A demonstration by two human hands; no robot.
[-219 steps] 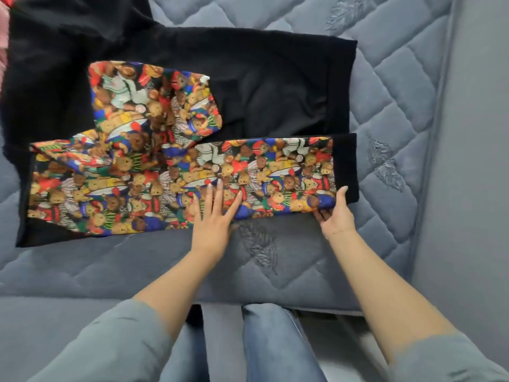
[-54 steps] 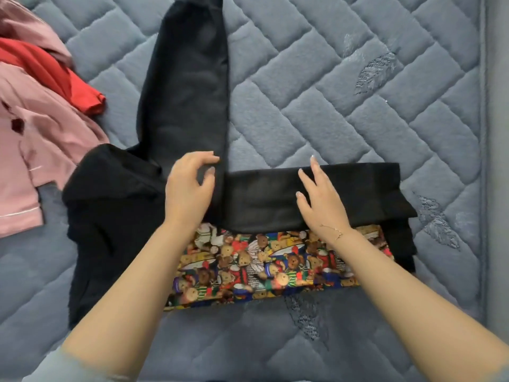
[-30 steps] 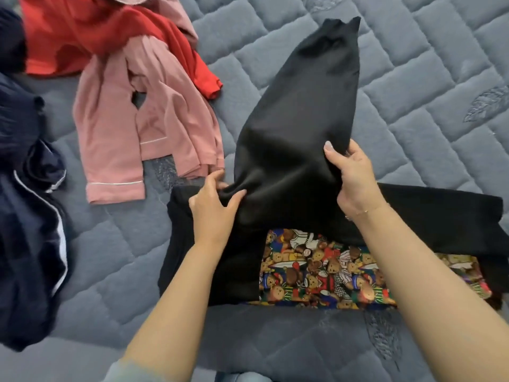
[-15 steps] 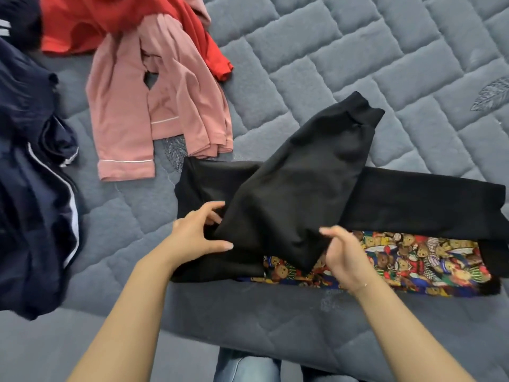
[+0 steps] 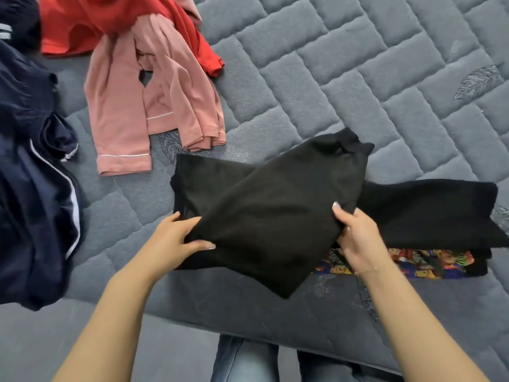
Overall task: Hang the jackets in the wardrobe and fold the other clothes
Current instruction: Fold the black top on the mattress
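Observation:
A black garment point(image 5: 275, 210) with a teddy-bear print lining point(image 5: 429, 261) lies partly folded near the front edge of the quilted grey mattress point(image 5: 344, 64). Its sleeve lies diagonally across the folded body, cuff pointing up and right. My left hand point(image 5: 176, 241) grips the sleeve's left edge, thumb on top. My right hand point(image 5: 358, 238) grips the sleeve's right edge, fingers curled into the cloth. The print shows only as a strip at the lower right.
A pink garment point(image 5: 143, 106) with white piping and a red garment point(image 5: 110, 20) lie at the back left. A navy garment point(image 5: 30, 194) with white stripes hangs over the left edge. My jeans-clad legs point(image 5: 248, 359) stand against the mattress front.
The black sleeve has been brought down from upright and laid diagonally over the folded body. Both hands shifted outward onto its two edges, and it covers more of the bear print.

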